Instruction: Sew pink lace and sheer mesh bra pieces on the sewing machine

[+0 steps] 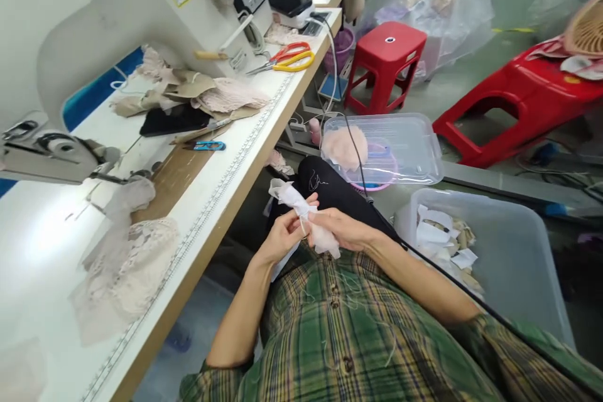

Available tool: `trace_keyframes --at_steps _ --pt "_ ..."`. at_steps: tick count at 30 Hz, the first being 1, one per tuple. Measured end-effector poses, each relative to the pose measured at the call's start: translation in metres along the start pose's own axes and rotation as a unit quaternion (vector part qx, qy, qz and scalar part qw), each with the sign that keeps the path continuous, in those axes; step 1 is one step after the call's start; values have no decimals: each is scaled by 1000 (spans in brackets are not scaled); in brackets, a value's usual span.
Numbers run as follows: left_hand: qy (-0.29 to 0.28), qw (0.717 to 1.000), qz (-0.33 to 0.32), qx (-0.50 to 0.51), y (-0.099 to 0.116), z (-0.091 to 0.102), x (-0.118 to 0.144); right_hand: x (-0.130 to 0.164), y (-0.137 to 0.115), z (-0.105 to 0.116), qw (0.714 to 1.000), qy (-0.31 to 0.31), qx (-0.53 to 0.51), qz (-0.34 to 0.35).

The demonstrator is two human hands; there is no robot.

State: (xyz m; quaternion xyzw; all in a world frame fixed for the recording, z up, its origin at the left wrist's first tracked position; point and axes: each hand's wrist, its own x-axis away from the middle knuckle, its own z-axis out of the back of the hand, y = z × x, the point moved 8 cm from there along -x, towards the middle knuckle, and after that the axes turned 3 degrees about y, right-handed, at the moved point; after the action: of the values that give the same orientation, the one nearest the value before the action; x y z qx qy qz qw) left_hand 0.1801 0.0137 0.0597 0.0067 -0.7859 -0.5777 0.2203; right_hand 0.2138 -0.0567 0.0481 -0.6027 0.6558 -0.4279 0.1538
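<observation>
Garment sewing workshop: industrial sewing machine [94,44] sitting on a long white surface [42,245], lace pieces [122,270] and scissors [287,58] lying about, plastic bins [518,251] of fabric scraps standing on concrete floor [471,75].

The person wears a plaid shirt [358,339] in green, yellow and brown checks, buttoned down the front with dark buttons and flecked with loose pale threads. Its sleeves are rolled above the elbows, leaving both forearms bare. Dark trousers [330,191] cover the knee at twelve o'clock from the shirt. The left hand [280,239] and right hand [346,229] are bare, ungloved.
</observation>
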Motion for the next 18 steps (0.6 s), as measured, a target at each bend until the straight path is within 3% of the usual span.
trace_keyframes --at_steps 3,6,8,10,14,16,18 --pt "40 994 -1 97 -2 -1 -5 -3 8 10 999 30 26 -8" --pt "123 980 -33 153 -2 13 -11 -5 9 23 995 65 65 29" --pt "188 972 -70 119 1 28 -12 -5 4 32 990 82 95 69" --pt "210 974 -86 19 2 33 -14 -4 -2 43 981 126 103 104" --pt "112 963 -64 -236 1 5 -16 7 -15 47 953 198 143 179" --pt "47 929 -67 -361 4 -13 -15 12 -19 41 937 191 199 215" --pt "1 891 -98 -444 12 -21 -15 21 -20 61 919 264 190 224"
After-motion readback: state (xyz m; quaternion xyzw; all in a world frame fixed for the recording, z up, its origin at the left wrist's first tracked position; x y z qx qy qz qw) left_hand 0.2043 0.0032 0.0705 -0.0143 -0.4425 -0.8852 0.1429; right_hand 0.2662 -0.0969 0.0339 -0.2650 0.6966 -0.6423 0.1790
